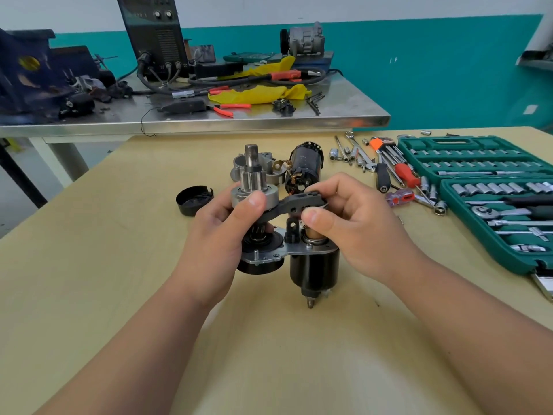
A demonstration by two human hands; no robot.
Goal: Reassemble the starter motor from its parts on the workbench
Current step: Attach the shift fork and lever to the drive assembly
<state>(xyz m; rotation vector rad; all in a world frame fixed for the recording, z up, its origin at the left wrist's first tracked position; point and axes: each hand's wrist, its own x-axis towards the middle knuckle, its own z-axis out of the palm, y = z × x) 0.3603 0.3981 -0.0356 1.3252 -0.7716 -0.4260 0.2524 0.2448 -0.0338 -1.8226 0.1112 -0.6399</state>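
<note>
Hands meet over the half-built starter, which is held upright just above the workbench (119,235). The solenoid (314,268) hangs lowest and nearest, its terminal stud pointing down, fixed under a metal plate (294,250). The left hand (227,232) grips the pinion drive (250,196), thumb on the clutch drum, shaft pointing up. The right hand (359,223) pinches the far end of the black shift lever (299,203), which bridges drum and solenoid.

Judging by this, the lever is being seated. It probably goes best by keeping the shaft steady, holding the fork on the drive's collar, and easing the other end onto the plunger without forcing it.

Behind wait the drive housing (239,167), motor body (305,166) and end cap (191,202). The socket set (478,175) lies far right.
</note>
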